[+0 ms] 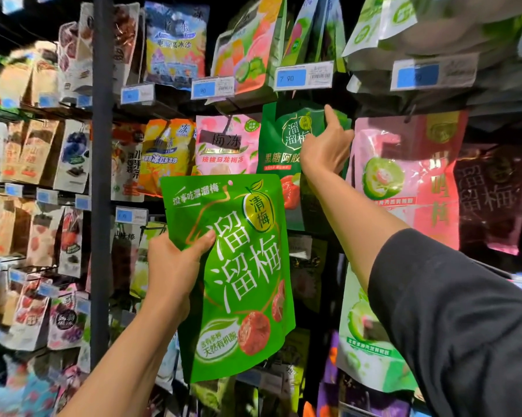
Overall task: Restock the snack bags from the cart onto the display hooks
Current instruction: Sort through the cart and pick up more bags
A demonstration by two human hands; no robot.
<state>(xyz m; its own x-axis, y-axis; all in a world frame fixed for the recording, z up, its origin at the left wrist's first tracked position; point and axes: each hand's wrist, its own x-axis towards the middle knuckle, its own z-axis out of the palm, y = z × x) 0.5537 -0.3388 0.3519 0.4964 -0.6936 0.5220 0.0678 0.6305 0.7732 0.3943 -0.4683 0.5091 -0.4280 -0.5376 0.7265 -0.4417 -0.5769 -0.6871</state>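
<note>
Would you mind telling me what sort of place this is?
Most likely a shop's snack aisle: rows of colourful hanging snack pouches, blue-and-white price labels on the rails, and a bright green plum-snack bag held up for hanging.

A dark display rack (102, 176) carries rows of hanging snack bags (404, 176) with blue price tags (303, 76).

Left hand (172, 260) and forearm: bare, with no glove, watch or ring visible. Right hand (326, 149): bare likewise, forearm uncovered. Right upper arm: covered by a dark charcoal sleeve (452, 320) of soft, creased fabric, its edge ending near the elbow.
</note>
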